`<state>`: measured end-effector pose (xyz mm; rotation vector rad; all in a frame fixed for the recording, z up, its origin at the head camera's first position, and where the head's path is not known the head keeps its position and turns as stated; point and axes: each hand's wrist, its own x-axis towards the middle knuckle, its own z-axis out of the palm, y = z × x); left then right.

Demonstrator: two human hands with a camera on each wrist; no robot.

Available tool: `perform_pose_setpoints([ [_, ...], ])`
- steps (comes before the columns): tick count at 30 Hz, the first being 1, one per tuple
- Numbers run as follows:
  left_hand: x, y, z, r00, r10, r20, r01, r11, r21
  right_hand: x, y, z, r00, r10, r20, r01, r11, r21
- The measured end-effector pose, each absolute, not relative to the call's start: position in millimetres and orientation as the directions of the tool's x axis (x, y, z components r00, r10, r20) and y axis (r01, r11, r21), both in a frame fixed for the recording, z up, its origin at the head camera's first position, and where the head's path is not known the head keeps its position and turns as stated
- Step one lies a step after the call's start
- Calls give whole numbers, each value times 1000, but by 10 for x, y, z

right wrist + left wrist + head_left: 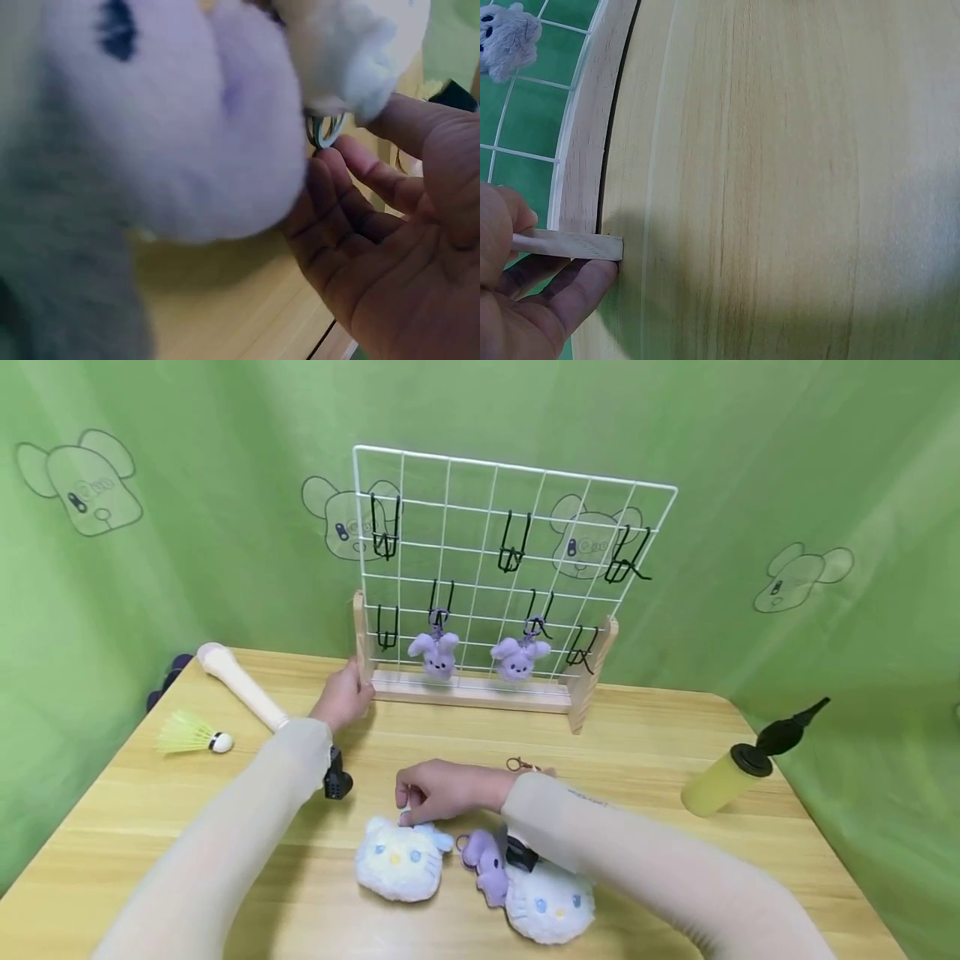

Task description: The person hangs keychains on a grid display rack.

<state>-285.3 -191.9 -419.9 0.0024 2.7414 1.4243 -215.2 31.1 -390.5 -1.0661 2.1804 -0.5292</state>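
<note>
My left hand [345, 697] grips the left wooden foot [570, 244] of a white wire grid rack [447, 508], fingers and thumb on either side of it in the left wrist view. At the front middle, my right hand [442, 789] pinches the top of a white cat plush keychain [399, 864] with blue eyes. Its metal ring [328, 131] shows at the fingertips in the right wrist view. Beside it lie a purple bunny plush [491, 870] and a second white cat plush [551, 906], partly under my right forearm. Two purple bunny keychains [438, 656] hang from the rack's hooks.
Several black hooks [512, 556] on the grid hold nothing. A white stick-like object [243, 687] and a yellow shuttlecock [191, 735] lie at left. A yellow cylinder with a black nozzle [723, 781] is at right. Green curtain [825, 485] surrounds the table.
</note>
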Motion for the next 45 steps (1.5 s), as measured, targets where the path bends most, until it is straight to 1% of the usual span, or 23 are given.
perform_pose_setpoints([
  [2, -2862, -1920, -4197, -998, 24, -49, -26, 579, 815, -2137, 272, -3887, -439, -801, -407, -575, 598, -558],
  [4, -2864, -1919, -4189, -998, 22, -52, -29, 580, 814, -2124, 247, -3874, -430, -797, -424, -595, 604, -530],
  [7, -2859, -1914, -4173, -998, 21, -55, -33, 579, 814, -2112, 233, -3868, -435, -787, -438, -608, 615, -502],
  [11, -2852, -1912, -4160, -998, 21, -66, -42, 578, 815, -2117, 237, -3884, -449, -785, -426, -612, 618, -493],
  [15, -2843, -1910, -4159, -998, 17, -68, -45, 588, 808, -2124, 251, -3900, -455, -788, -415, -608, 615, -502],
  [21, -2831, -1896, -4165, -998, 18, -53, -32, 587, 809, -2150, 316, -3883, -455, -799, -393, -578, 601, -552],
  [28, -2829, -1889, -4159, -999, 17, -38, -20, 608, 794, -2232, 461, -3861, -435, -849, -299, -618, 523, -588],
  [32, -2828, -1889, -4165, -999, 18, -34, -17, 605, 796, -2271, 550, -3869, -453, -857, -247, -598, 498, -628],
  [35, -2827, -1883, -4148, -999, 20, -38, -18, 597, 802, -2278, 615, -3845, -491, -838, -236, -521, 500, -692],
  [39, -2827, -1877, -4135, -999, 19, -46, -25, 600, 800, -2259, 687, -3820, -544, -796, -265, -326, 491, -808],
  [42, -2823, -1877, -4135, -999, 19, -44, -23, 612, 791, -2228, 723, -3828, -558, -772, -304, -156, 458, -875],
  [45, -2811, -1878, -4138, -999, 23, -41, -18, 619, 785, -2183, 747, -3837, -566, -749, -344, -20, 430, -903],
])
